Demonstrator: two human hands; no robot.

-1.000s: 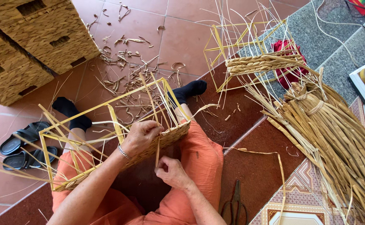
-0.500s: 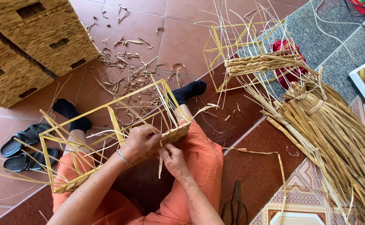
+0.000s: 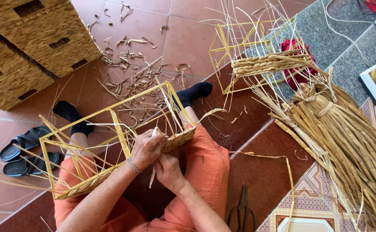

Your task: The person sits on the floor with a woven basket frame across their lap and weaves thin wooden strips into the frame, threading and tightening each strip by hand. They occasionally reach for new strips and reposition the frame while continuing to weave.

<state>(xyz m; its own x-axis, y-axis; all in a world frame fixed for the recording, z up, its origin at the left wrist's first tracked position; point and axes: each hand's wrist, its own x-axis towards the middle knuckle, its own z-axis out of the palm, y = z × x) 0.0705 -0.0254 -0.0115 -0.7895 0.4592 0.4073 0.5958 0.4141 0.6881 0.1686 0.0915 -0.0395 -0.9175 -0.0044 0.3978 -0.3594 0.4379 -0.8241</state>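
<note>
Your right hand point(image 3: 168, 171) sits lowest, over your lap, its grip closed on a pale strand point(image 3: 152, 175) whose end hangs below your fingers. Your left hand point(image 3: 147, 148) lies just above it, touching it, fingers curled down over the woven edge of the frame point(image 3: 110, 144) and pinching the same strand where it pokes up past your knuckles. Both wrists bend inward, forearms coming up from the bottom edge, a bracelet point(image 3: 133, 165) on the left one.

The frame rests tilted across your orange-trousered knees: a yellow wire box, open-sided, with only a low woven band point(image 3: 180, 139) along the near edge, and loose strands sticking out of it. Nothing lies inside it.

Scissors point(image 3: 241, 211) lie on the floor by your right thigh. Sandals point(image 3: 22, 150) sit left of your feet. Further right is a bundle point(image 3: 347, 141) of dried stalks; beyond it a second frame point(image 3: 265, 60) with a woven band. Scraps point(image 3: 136, 77) litter the tiles ahead, and finished baskets point(image 3: 29, 47) stand stacked at the far left.
</note>
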